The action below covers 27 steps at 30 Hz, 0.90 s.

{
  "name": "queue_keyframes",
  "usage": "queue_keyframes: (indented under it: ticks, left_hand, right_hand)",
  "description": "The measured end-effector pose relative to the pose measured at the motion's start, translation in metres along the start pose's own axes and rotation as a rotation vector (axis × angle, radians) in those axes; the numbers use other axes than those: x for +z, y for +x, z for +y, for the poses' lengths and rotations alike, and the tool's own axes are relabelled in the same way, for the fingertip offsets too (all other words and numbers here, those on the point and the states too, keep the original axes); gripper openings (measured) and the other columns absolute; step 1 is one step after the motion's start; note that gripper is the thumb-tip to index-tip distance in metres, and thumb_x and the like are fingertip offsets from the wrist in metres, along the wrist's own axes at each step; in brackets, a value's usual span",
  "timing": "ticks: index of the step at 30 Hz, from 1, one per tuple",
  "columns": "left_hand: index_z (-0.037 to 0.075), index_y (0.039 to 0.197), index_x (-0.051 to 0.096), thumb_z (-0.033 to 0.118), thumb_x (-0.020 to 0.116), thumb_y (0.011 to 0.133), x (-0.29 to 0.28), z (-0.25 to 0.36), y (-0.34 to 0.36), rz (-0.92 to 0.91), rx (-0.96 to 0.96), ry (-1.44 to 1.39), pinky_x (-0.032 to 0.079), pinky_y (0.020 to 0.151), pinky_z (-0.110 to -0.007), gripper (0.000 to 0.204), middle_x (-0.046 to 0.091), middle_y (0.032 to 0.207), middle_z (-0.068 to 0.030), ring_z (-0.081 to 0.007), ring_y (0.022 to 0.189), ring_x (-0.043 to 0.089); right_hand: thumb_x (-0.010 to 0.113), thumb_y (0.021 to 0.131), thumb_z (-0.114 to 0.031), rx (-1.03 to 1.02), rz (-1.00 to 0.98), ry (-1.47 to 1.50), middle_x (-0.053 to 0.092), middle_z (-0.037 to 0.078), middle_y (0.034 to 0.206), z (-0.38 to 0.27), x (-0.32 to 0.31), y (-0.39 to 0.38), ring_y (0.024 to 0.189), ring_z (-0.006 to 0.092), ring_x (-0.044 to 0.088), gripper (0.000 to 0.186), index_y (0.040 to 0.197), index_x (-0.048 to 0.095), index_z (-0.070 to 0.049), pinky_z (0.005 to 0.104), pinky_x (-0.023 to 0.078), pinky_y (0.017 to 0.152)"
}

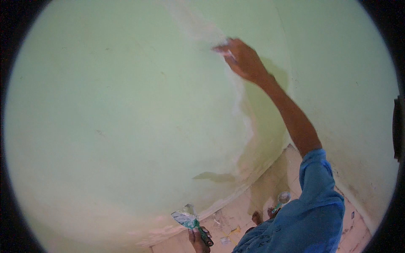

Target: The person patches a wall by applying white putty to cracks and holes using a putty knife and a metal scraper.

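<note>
My right hand (pixel 242 61) is raised to the pale green wall (pixel 105 105), fingers closed on a small scraper blade (pixel 228 49) pressed against the white filler strip (pixel 202 29) by the corner; its edge points up-left. Low by the wall's bottom edge, my left hand (pixel 199 238) grips 1 green-handled putty knife (pixel 190 221), blade tilted up-left, well apart from the strip.

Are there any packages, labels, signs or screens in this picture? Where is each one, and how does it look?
None can be made out for sure.
Small scrap: on the floor near the wall, pale and squarish; too blurred to tell if it is a package.
Dark object: at the right rim of the picture, on the green wall, black and upright; only partly in view.
</note>
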<state>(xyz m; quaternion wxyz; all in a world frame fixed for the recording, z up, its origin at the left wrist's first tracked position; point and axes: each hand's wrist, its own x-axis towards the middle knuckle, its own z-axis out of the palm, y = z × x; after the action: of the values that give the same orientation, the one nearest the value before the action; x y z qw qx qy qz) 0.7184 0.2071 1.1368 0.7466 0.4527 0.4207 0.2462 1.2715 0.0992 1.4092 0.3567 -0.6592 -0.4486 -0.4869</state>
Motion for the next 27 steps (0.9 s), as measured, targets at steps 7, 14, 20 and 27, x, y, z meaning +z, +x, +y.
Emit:
queue_keyframes:
  ticks: [7, 14, 20, 27]
  left_hand:
    - [0.008, 0.096, 0.051, 0.039, 0.045, 0.096, 0.004, 0.012, 0.0, 0.053, 0.24, 0.243, 0.037, 0.031, -0.03, 0.031, 0.055, 0.06, -0.0097, -0.0205, 0.04, 0.05]
    - [0.007, 0.101, 0.045, 0.029, 0.046, 0.099, 0.014, 0.032, -0.015, 0.062, 0.264, 0.301, 0.034, 0.028, -0.026, 0.022, 0.056, 0.064, -0.0107, -0.0184, 0.041, 0.053]
    - [0.008, 0.099, 0.044, 0.031, 0.047, 0.098, 0.039, 0.04, -0.03, 0.149, 0.226, 0.358, 0.033, 0.028, -0.026, 0.023, 0.056, 0.064, -0.0088, -0.0164, 0.041, 0.051]
    - [0.009, 0.098, 0.044, 0.031, 0.047, 0.098, 0.034, 0.039, -0.027, 0.073, 0.307, 0.327, 0.032, 0.028, -0.026, 0.023, 0.055, 0.063, -0.008, -0.0162, 0.04, 0.051]
  right_hand:
    - [0.056, 0.084, -0.01, 0.943, 0.063, 0.581, 0.057, 0.021, 0.091, -0.032, 0.009, -0.075, 0.085, 0.0352, 0.058, 0.022, 0.103, 0.059, 0.0, 0.0438, 0.046, 0.075]
    - [0.048, 0.078, 0.007, 0.517, 0.371, 0.014, 0.046, 0.024, 0.114, -0.055, 0.072, 0.007, 0.105, 0.0383, 0.044, 0.057, 0.135, 0.04, 0.006, 0.0417, 0.037, 0.091]
    - [0.049, 0.079, 0.008, 0.539, 0.129, 0.041, 0.041, 0.027, 0.118, -0.099, 0.088, -0.017, 0.105, 0.0401, 0.042, 0.062, 0.139, 0.035, 0.006, 0.0481, 0.037, 0.091]
    - [0.051, 0.074, 0.013, 0.667, 0.346, 0.108, 0.046, 0.025, 0.11, -0.054, 0.062, -0.029, 0.101, 0.039, 0.043, 0.06, 0.133, 0.041, 0.009, 0.0466, 0.036, 0.091]
